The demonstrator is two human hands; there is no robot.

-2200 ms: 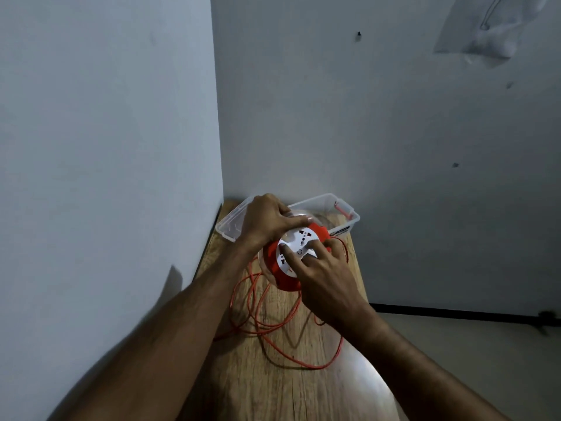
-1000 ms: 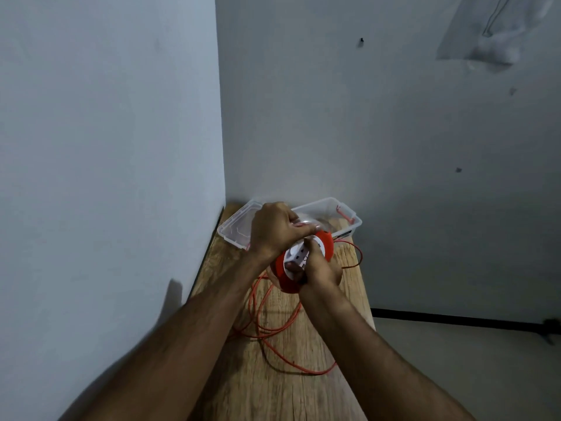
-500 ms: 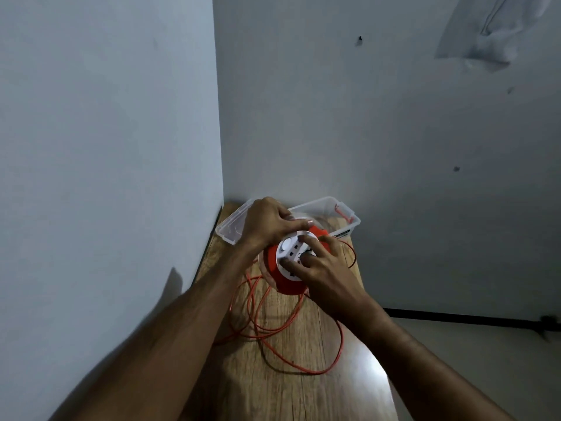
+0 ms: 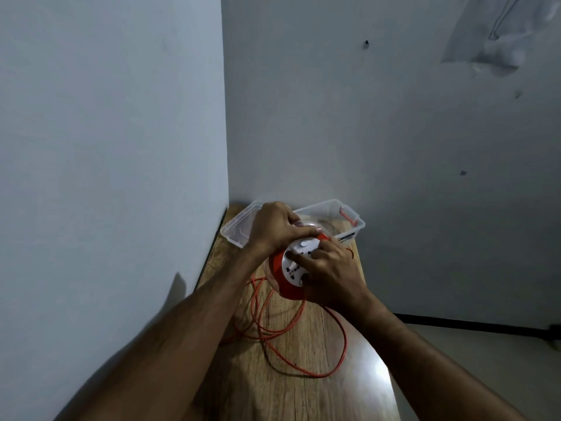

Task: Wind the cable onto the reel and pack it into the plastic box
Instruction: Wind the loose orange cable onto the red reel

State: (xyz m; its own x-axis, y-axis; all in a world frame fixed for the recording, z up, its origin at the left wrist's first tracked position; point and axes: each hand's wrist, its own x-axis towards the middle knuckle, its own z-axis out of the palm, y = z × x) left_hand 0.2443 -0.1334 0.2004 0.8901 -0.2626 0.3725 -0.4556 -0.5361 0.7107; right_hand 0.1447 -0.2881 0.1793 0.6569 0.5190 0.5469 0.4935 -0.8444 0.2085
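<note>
A narrow wooden table (image 4: 306,387) is standing pushed into the corner where two pale grey walls (image 4: 112,123) are meeting, and everything else is sitting relative to that table. At the table's far end, against the back wall, a clear plastic box (image 4: 349,221) is lying open, with a small red latch showing on its far right rim; its near edge is being partly hidden by the hands. Off the table's right side a grey floor with a dark skirting strip (image 4: 473,323) is running along the wall. Just in front of the box, over the middle of the table, the red reel (image 4: 283,282) with its white socket face is being held tilted toward the camera. The left hand (image 4: 274,227) is curling over the reel's upper far rim, fingers wrapped round a clear part there and thumb lying along the top, gripping it. The right hand (image 4: 332,276) is covering the right half of the socket face, its fingers bent and pressing on the white disc, the thumb reaching round the lower red edge; whether it is grasping a knob there cannot be told. Below the reel, the orange cable (image 4: 340,354) is trailing down onto the near part of the table in several loose loops, one wide loop sweeping out toward the table's right edge, most of it not yet wound.
</note>
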